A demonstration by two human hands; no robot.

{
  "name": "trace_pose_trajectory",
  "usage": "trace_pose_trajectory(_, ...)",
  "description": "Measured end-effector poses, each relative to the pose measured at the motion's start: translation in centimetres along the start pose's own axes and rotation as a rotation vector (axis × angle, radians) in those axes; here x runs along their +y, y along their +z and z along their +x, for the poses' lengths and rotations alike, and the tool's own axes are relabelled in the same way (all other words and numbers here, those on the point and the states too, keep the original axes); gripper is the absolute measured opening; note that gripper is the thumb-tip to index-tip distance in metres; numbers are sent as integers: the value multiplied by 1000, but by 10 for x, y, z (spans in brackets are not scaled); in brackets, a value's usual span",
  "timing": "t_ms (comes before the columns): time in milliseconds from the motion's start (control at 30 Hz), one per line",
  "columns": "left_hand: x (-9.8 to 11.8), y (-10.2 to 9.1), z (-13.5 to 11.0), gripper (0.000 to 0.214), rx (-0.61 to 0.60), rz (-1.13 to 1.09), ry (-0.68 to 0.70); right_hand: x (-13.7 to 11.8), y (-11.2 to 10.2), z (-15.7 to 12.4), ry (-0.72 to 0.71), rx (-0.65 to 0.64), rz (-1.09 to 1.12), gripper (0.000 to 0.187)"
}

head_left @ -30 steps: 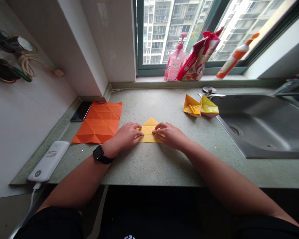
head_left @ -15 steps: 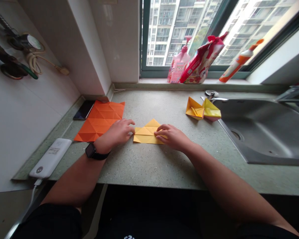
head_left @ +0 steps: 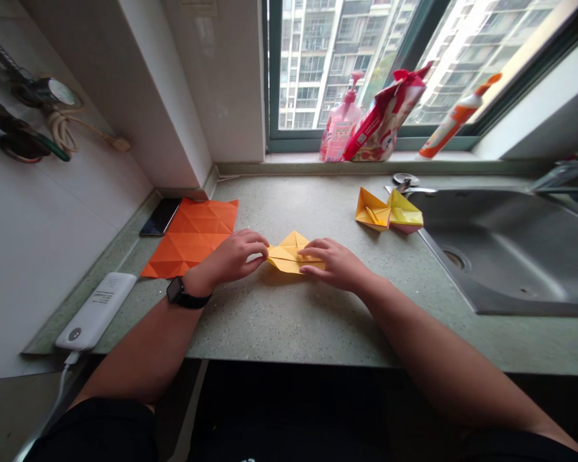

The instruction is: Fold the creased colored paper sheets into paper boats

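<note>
A folded yellow paper [head_left: 289,251] is held just off the green speckled counter [head_left: 289,314], between my two hands. My left hand [head_left: 234,256], with a black watch on its wrist, pinches the paper's left corner with curled fingers. My right hand [head_left: 332,263] grips the paper's right side, fingers curled over its edge. The left end of the paper is raised.
An orange creased sheet [head_left: 192,236] lies to the left, a dark phone [head_left: 160,216] beside it and a white power bank [head_left: 95,311] near the counter's front. Two folded paper boats [head_left: 388,212] sit by the steel sink [head_left: 510,250]. Bottles and a red bag stand on the windowsill.
The yellow paper lay flat under my pressing fingers; now both hands have taken hold of its ends and its left side is lifted off the counter.
</note>
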State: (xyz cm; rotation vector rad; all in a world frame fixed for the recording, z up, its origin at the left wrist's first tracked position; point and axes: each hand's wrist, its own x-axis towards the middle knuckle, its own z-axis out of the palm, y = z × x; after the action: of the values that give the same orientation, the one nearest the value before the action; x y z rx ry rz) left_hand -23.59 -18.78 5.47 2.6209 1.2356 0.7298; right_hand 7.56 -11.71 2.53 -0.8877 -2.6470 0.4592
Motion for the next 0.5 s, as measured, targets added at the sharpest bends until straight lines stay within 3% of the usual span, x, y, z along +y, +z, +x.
trace_pose_trajectory(133,9,-1,4,16,135,51,11,-4,3,-1,-56,2,-30,41)
trace_pose_trajectory(300,20,2,1,11,325,90,62,-9,7,-1,-28,75,-45,28)
trace_pose_trajectory(400,25,6,-3,22,557,64,92,-14,0,-2,-19,147,143,22)
trace_pose_trajectory(500,28,10,-1,39,793,-144,39,-17,-6,-3,105,174,521,28)
